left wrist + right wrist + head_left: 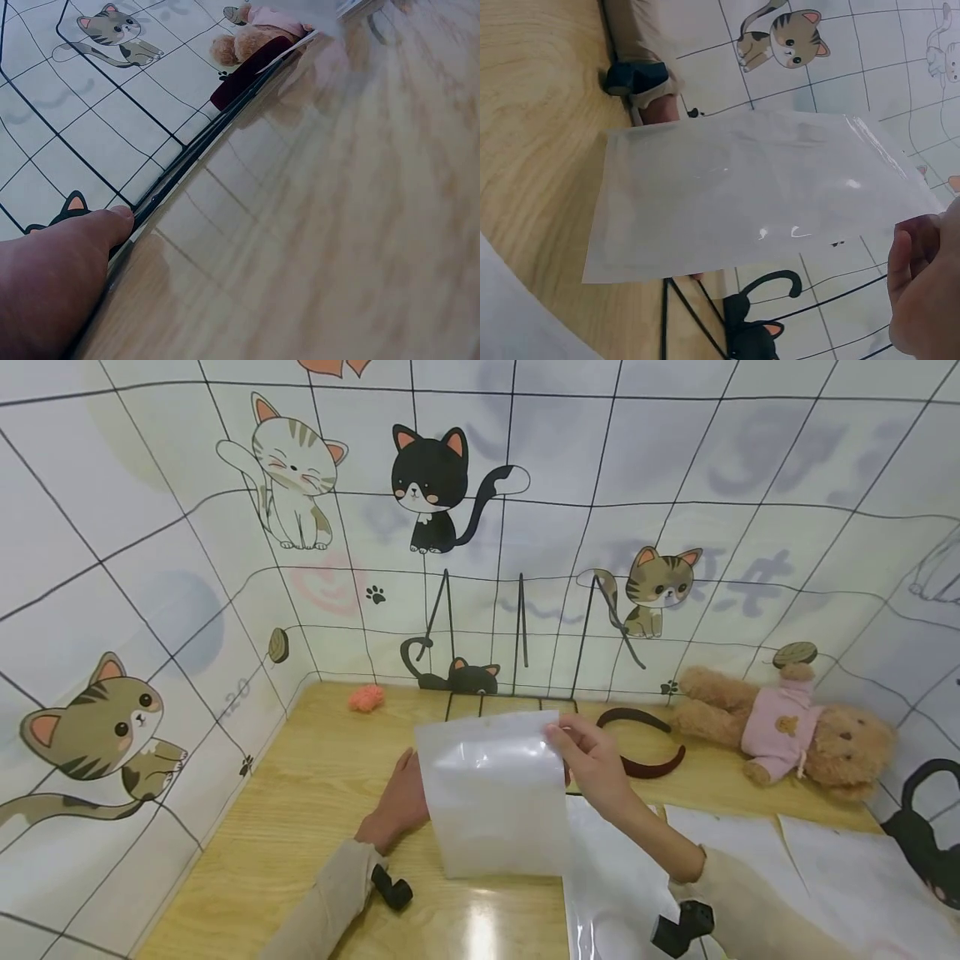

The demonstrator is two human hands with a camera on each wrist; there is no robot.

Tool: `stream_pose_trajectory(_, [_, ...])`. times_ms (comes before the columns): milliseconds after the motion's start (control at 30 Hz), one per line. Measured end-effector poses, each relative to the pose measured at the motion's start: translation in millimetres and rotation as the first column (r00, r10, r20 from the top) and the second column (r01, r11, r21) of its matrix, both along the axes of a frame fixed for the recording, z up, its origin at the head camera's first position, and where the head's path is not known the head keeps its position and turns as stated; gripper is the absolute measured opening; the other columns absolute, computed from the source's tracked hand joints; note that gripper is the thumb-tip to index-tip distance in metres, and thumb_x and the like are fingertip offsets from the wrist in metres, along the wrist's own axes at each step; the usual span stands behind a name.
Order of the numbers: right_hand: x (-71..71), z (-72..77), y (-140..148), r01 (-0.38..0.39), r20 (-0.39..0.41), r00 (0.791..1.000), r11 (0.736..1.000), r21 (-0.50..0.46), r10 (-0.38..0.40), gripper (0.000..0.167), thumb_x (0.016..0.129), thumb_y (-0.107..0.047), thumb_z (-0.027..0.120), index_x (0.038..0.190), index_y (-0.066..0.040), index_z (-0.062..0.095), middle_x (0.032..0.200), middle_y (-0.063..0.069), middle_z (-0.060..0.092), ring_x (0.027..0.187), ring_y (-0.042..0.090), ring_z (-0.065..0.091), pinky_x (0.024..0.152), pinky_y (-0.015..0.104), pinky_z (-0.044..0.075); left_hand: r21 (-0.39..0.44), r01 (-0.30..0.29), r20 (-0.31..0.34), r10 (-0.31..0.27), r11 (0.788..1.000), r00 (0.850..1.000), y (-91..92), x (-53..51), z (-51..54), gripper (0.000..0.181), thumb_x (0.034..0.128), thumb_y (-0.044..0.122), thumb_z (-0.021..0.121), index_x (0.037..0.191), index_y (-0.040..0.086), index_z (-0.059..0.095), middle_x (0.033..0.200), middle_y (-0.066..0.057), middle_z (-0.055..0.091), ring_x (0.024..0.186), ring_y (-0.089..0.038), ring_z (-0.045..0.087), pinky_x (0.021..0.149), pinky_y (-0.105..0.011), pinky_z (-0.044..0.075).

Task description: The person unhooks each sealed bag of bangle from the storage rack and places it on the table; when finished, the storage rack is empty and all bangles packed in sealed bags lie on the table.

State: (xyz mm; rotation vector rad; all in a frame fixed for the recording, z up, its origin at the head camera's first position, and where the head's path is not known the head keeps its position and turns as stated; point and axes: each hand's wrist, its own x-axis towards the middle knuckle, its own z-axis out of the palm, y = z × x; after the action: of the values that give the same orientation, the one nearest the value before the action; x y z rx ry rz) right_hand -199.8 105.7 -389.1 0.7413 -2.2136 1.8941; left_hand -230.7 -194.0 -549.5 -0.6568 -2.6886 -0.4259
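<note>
My right hand [592,760] pinches the upper right corner of a translucent white plastic pouch [495,810], which hangs upright above the table. In the right wrist view the pouch [727,195] spreads across the middle, the fingers at its edge. My left hand [397,802] is low over the table, its fingers mostly hidden behind the pouch. In the left wrist view its thumb [105,229] lies against a dark bar of what looks like a black wire rack [161,191]. How the other fingers lie is hidden. More thin black bars [521,618] rise beyond the pouch.
White pouches or sheets [712,843] lie at the right front of the wooden table [262,835]. A teddy bear [787,727] in a pink top lies at the back right, beside a dark curved band [656,770]. Near the back left sits a coral fluffy lump [366,697]. Cat-print walls enclose the table.
</note>
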Motion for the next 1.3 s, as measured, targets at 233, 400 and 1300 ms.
stream_pose_trajectory(233, [-3.9, -26.6, 0, -0.011, 0.189, 0.982, 1.000, 0.003, 0.011, 0.019, 0.102, -0.014, 0.057, 0.103, 0.004, 0.061, 0.068, -0.007, 0.049, 0.048, 0.013, 0.051, 0.046, 0.029, 0.052, 0.074, 0.033, -0.012, -0.032, 0.997, 0.999, 0.7, 1.9, 2.6, 0.054, 0.0898, 0.020, 0.055, 0.135, -0.009, 0.055, 0.140, -0.027, 0.054, 0.134, -0.042, 0.046, 0.114, -0.061, 0.029])
stream_pose_trajectory(400, [-10.9, -35.2, 6, -0.018, 0.282, 0.959, 0.999, 0.031, 0.008, 0.024, 0.103, -0.021, 0.057, 0.104, 0.003, 0.058, 0.076, -0.003, 0.052, 0.055, 0.012, 0.055, 0.051, 0.029, 0.055, -0.017, 0.010, -0.034, -0.010, 1.000, 0.999, 0.5, 0.7, 0.2, 0.057, 0.0913, 0.028, 0.054, 0.141, -0.002, 0.052, 0.148, -0.021, 0.049, 0.138, -0.040, 0.044, 0.112, -0.061, 0.032])
stream_pose_trajectory(1300, [-23.2, -77.2, 31, -0.215, 0.340, 0.937, 0.906, 0.366, 0.086, 0.022, 0.103, -0.020, 0.056, 0.097, 0.000, 0.064, 0.075, 0.018, 0.065, 0.068, 0.020, 0.062, 0.053, 0.029, 0.053, 0.093, -0.070, 0.183, 0.053, 0.993, 0.982, 4.8, -4.1, 6.1, 0.063, 0.0970, 0.031, 0.047, 0.153, 0.003, 0.039, 0.159, -0.013, 0.037, 0.150, -0.030, 0.031, 0.123, -0.053, 0.020])
